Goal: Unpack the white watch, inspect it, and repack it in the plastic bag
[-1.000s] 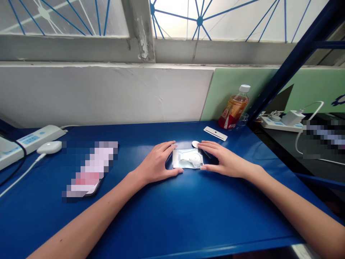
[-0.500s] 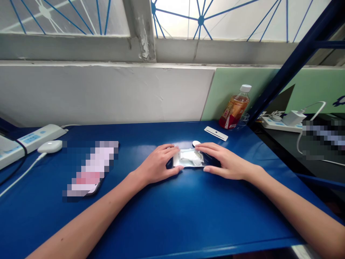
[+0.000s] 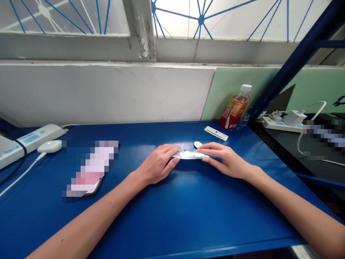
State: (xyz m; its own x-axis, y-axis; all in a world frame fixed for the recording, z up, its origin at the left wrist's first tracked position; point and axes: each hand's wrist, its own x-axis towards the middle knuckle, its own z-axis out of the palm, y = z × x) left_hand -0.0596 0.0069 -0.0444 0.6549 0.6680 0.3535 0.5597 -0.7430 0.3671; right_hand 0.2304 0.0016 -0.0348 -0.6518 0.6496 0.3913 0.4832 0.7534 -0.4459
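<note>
A small clear plastic packet (image 3: 191,154) with something white inside is held between both hands, a little above the blue table (image 3: 172,212). I see it nearly edge-on. My left hand (image 3: 157,163) pinches its left end with fingers and thumb. At the right end, my right hand (image 3: 225,160) grips it the same way. A small white round piece (image 3: 197,144) lies on the table just behind the packet.
A drink bottle (image 3: 235,108) stands at the back right beside a flat white strip (image 3: 216,133). At left lie a blurred-out object (image 3: 90,169), a white puck with a cable (image 3: 50,146) and a power strip (image 3: 29,139). Another power strip with a charger (image 3: 283,120) sits right.
The packet lay flat on the table under my fingertips. Both hands have closed on its ends and raised and tilted it until it shows edge-on.
</note>
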